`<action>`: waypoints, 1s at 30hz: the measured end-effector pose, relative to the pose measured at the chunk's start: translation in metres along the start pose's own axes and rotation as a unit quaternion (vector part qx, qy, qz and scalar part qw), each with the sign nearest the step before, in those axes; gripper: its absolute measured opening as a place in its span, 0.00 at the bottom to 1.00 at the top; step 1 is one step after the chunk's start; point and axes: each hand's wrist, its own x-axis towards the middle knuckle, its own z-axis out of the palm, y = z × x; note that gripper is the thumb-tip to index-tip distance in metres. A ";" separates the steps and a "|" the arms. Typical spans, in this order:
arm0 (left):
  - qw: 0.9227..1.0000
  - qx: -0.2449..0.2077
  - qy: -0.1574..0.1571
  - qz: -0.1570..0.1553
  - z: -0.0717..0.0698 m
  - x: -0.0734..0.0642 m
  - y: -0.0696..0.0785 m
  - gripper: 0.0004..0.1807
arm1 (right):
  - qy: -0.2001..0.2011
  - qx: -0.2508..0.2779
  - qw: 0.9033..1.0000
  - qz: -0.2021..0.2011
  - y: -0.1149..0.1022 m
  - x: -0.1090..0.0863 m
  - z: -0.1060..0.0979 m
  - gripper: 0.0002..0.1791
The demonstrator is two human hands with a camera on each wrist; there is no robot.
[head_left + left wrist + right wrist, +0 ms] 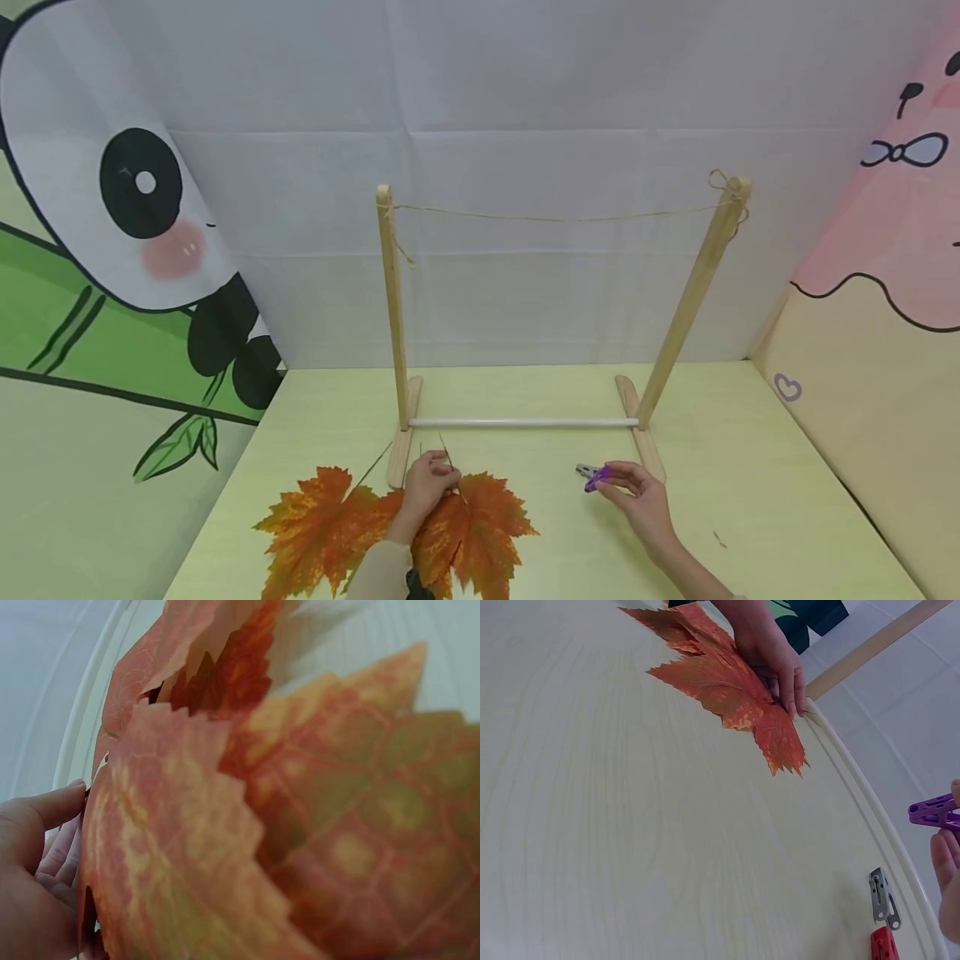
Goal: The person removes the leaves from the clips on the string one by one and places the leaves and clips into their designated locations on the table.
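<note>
My left hand pinches the thin stem of an orange maple leaf, whose blade hangs below the fingers. Other orange leaves lie left of that hand and partly under the forearm; in the left wrist view a large leaf covers most of the scene. Between thumb and fingers, my right hand holds a purple clothespin above the table. A grey clothespin and a red clothespin lie on the table near it.
Behind the hands stands a wooden frame, with a left post, a right post and a white bottom rod. Twine runs between the post tops. A white cloth backdrop hangs behind. A small twine scrap lies at right.
</note>
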 end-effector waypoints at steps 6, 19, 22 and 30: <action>1.000 -0.010 -0.003 -0.001 -0.003 -0.001 0.000 0.24 | -0.005 0.019 1.000 -0.005 0.003 -0.002 0.002 0.21; 1.000 0.023 -0.006 -0.001 -0.017 0.000 0.008 0.25 | -0.005 0.001 1.000 0.015 0.010 -0.005 0.003 0.21; 0.999 0.047 -0.014 0.011 -0.023 0.002 0.011 0.24 | -0.005 -0.005 1.000 0.013 0.013 -0.004 0.004 0.22; 0.992 0.104 -0.047 0.058 -0.036 -0.001 0.036 0.22 | -0.008 -0.009 1.000 0.011 0.020 0.001 0.014 0.22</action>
